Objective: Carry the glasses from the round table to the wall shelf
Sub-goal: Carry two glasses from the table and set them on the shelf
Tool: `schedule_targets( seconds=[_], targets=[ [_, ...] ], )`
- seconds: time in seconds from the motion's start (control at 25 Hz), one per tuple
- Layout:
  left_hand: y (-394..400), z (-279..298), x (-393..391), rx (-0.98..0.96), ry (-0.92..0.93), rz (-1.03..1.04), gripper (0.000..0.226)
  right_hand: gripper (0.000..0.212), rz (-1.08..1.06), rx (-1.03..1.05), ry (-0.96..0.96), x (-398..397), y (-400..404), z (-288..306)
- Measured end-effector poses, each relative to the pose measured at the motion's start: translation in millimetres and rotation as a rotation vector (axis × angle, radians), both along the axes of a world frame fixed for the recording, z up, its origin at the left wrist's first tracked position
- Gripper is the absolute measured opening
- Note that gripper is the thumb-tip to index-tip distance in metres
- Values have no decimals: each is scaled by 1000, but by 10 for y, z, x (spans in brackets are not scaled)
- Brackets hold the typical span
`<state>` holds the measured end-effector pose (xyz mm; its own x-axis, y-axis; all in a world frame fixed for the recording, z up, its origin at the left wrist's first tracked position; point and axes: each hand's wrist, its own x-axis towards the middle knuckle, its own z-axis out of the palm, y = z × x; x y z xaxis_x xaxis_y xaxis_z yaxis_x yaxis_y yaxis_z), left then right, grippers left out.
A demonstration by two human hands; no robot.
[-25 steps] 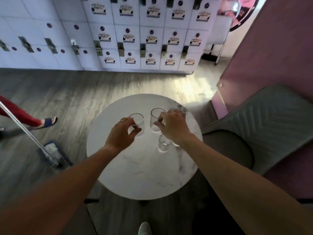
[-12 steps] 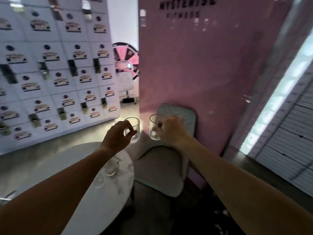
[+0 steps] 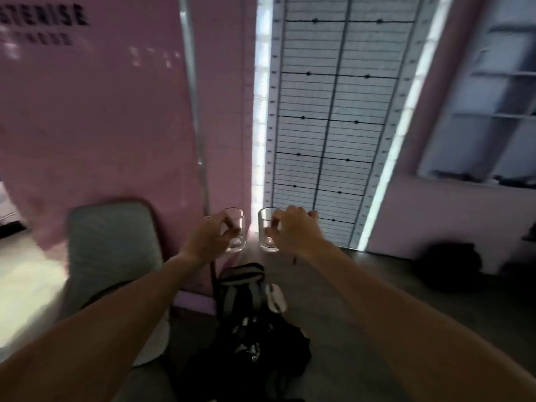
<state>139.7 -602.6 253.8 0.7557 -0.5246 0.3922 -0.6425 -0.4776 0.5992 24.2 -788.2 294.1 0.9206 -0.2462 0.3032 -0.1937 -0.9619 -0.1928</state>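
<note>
Held out in the air side by side: left hand curled around the left glass, right hand around the right glass, a narrow gap between the two glasses, both upright. Below the glasses, on the floor: a backpack, with a chair to its left against the wall and another bag well off to its right. Behind the glasses, a shutter; right of the shutter and higher up, the wall shelf.
</note>
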Motion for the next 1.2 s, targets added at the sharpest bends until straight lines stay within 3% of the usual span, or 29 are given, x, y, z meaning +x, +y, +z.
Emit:
schedule_targets(
  seconds=[0.36,0.68,1.2],
  targets=[
    [-2600,150,-633,54,-16,-437,18,30,-470,32,-18,-1317,-1941,84],
    [-4333,313,-692,63,-50,-716,17,27,-763,29,-19,-1598,-3139,295],
    [-6208,425,-575,75,-57,-832,18,28,-924,22,-50,-1544,-4671,368]
  ],
)
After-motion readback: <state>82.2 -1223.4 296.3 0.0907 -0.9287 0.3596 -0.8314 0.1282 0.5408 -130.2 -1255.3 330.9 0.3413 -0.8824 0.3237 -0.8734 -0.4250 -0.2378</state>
